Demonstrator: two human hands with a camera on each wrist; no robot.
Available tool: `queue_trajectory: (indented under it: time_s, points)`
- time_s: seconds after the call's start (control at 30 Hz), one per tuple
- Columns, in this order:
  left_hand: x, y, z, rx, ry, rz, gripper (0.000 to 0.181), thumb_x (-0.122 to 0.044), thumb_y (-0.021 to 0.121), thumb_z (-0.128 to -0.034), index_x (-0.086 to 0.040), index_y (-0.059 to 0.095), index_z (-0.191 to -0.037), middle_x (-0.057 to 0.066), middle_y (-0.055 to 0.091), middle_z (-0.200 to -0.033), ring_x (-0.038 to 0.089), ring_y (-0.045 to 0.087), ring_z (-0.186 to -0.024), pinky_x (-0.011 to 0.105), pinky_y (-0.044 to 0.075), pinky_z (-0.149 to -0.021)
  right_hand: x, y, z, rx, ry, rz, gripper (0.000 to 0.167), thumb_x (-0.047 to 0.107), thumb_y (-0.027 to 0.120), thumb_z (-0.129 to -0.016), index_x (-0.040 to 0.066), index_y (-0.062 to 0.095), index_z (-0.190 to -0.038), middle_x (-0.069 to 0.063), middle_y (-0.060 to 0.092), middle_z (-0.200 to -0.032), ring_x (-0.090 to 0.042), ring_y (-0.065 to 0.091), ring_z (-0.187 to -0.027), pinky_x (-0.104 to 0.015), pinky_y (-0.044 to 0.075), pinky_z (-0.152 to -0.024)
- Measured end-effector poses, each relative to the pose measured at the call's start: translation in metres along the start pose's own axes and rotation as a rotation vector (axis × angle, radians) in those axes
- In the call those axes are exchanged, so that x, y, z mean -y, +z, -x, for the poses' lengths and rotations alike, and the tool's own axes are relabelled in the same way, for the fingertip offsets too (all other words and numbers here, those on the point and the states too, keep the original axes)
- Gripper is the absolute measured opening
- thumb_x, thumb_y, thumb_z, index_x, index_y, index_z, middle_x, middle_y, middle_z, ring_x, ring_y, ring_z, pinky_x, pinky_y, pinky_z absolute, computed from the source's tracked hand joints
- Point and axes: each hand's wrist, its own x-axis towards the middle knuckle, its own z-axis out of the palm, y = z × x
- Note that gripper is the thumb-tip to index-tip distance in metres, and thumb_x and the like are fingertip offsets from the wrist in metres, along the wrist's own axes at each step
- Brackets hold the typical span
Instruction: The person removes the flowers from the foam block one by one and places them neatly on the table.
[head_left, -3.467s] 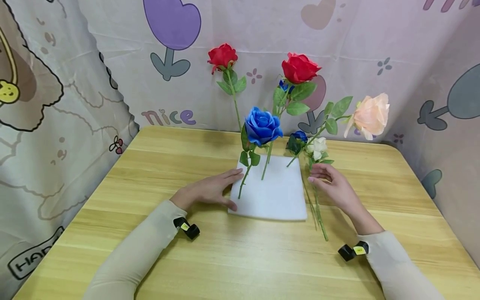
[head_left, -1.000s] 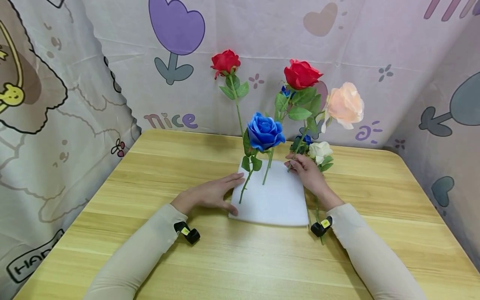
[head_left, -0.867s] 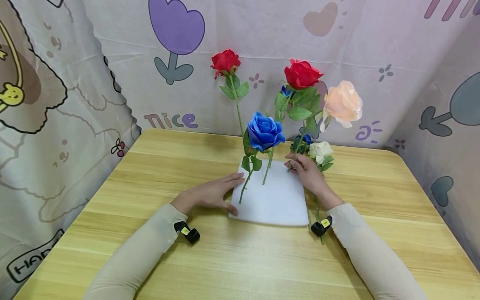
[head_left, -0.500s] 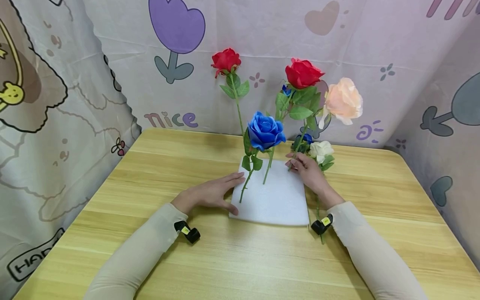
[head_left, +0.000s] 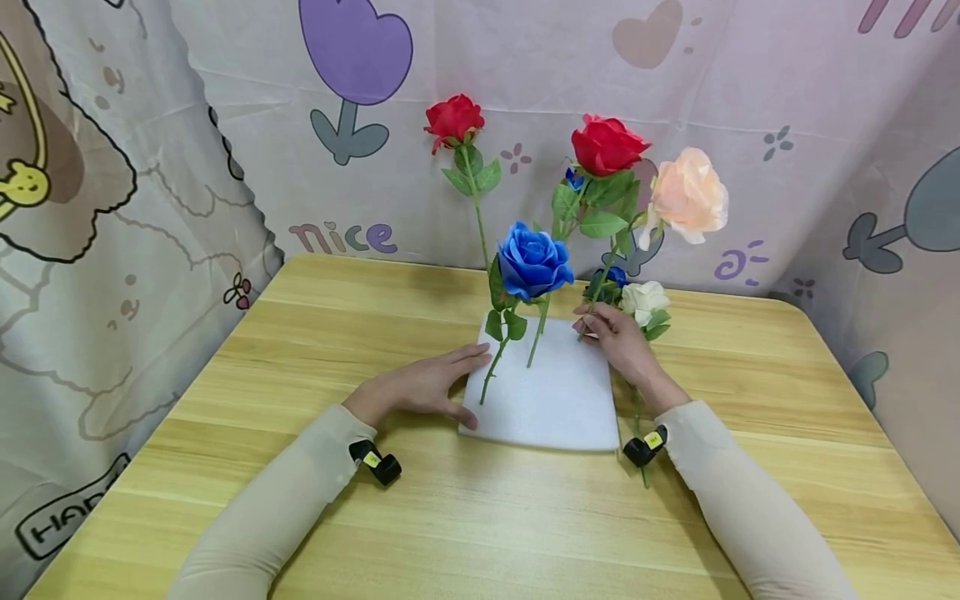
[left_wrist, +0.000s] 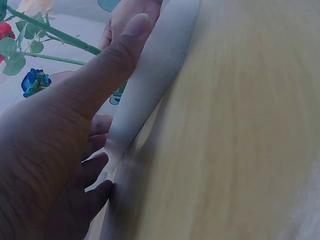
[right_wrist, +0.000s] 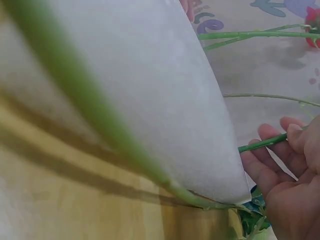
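Observation:
My right hand (head_left: 618, 342) pinches the lower stem of a peach rose (head_left: 688, 196), which leans right from the back right of a white foam board (head_left: 555, 408). In the right wrist view, the green stem (right_wrist: 262, 143) runs between thumb and fingers and meets the foam. My left hand (head_left: 423, 385) rests with extended fingers along the board's left edge, thumb at its front corner. A blue rose (head_left: 534, 262) and red roses (head_left: 454, 121) (head_left: 609, 146) stand up from the board. Another blue bloom is mostly hidden behind the right red rose's leaves.
A white rose (head_left: 643, 302) and a dark blue rose (head_left: 615, 277) lie on the wooden table (head_left: 465, 525) right of the board, stems toward the front. A printed curtain (head_left: 510, 50) hangs behind the table.
My right hand has moved left from beside the white rose's stem to the peach rose's stem. The peach rose has swung left and stands more upright. My left hand stays on the board.

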Motion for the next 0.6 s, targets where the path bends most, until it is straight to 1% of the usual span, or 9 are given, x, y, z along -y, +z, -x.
queue_trajectory:
  time_s: [0.07, 0.1, 0.23, 0.3, 0.43, 0.6]
  points:
    - [0.001, 0.0, 0.0, -0.002, 0.004, 0.0, 0.117, -0.08, 0.064, -0.0696, -0.018, 0.018, -0.158, -0.006, 0.003, -0.164, 0.014, 0.008, -0.148, 0.034, 0.02, -0.117, -0.007, -0.001, -0.003, -0.009, -0.013, -0.008, 0.032, 0.014, 0.04, -0.106, -0.007, 0.056, -0.125, -0.026, 0.062, -0.111, -0.036, 0.06, -0.11, -0.042, 0.051, -0.093]
    - [0.001, 0.0, -0.001, -0.002, 0.006, -0.001, 0.117, -0.08, 0.064, -0.0696, -0.018, 0.018, -0.158, -0.006, 0.003, -0.164, 0.014, 0.008, -0.148, 0.034, 0.02, -0.117, -0.007, -0.001, -0.003, -0.013, -0.014, -0.016, 0.032, 0.014, 0.04, -0.106, -0.007, 0.055, -0.125, -0.026, 0.062, -0.111, -0.036, 0.06, -0.111, -0.043, 0.051, -0.093]
    - [0.002, 0.001, -0.001, -0.015, 0.015, 0.002, 0.117, -0.079, 0.064, -0.0698, -0.017, 0.019, -0.158, -0.005, 0.005, -0.164, 0.016, 0.009, -0.148, 0.036, 0.021, -0.117, 0.0, -0.001, -0.004, -0.016, -0.031, -0.064, 0.033, 0.015, 0.04, -0.107, -0.009, 0.053, -0.125, -0.027, 0.06, -0.109, -0.038, 0.059, -0.11, -0.047, 0.051, -0.092]
    - [0.002, 0.001, -0.001, -0.018, 0.014, 0.002, 0.117, -0.079, 0.064, -0.0697, -0.016, 0.019, -0.158, -0.005, 0.005, -0.164, 0.016, 0.01, -0.148, 0.036, 0.021, -0.117, 0.004, -0.002, -0.004, -0.01, -0.038, -0.069, 0.032, 0.015, 0.039, -0.107, -0.008, 0.052, -0.125, -0.027, 0.06, -0.108, -0.038, 0.059, -0.11, -0.05, 0.051, -0.092]
    - [0.003, 0.001, -0.001, -0.013, 0.004, -0.004, 0.118, -0.081, 0.063, -0.0689, -0.018, 0.018, -0.158, -0.006, 0.004, -0.164, 0.016, 0.01, -0.148, 0.036, 0.021, -0.117, 0.005, -0.003, -0.002, 0.003, -0.041, -0.047, 0.032, 0.014, 0.04, -0.107, -0.009, 0.052, -0.124, -0.027, 0.06, -0.107, -0.039, 0.059, -0.11, -0.051, 0.05, -0.093]
    - [0.003, 0.002, -0.002, -0.001, -0.013, -0.007, 0.119, -0.083, 0.061, -0.0678, -0.021, 0.017, -0.158, -0.009, 0.002, -0.164, 0.014, 0.01, -0.148, 0.034, 0.021, -0.116, 0.004, -0.005, 0.002, -0.013, -0.055, -0.028, 0.032, 0.014, 0.04, -0.106, -0.01, 0.053, -0.123, -0.027, 0.06, -0.105, -0.039, 0.06, -0.107, -0.047, 0.052, -0.091]
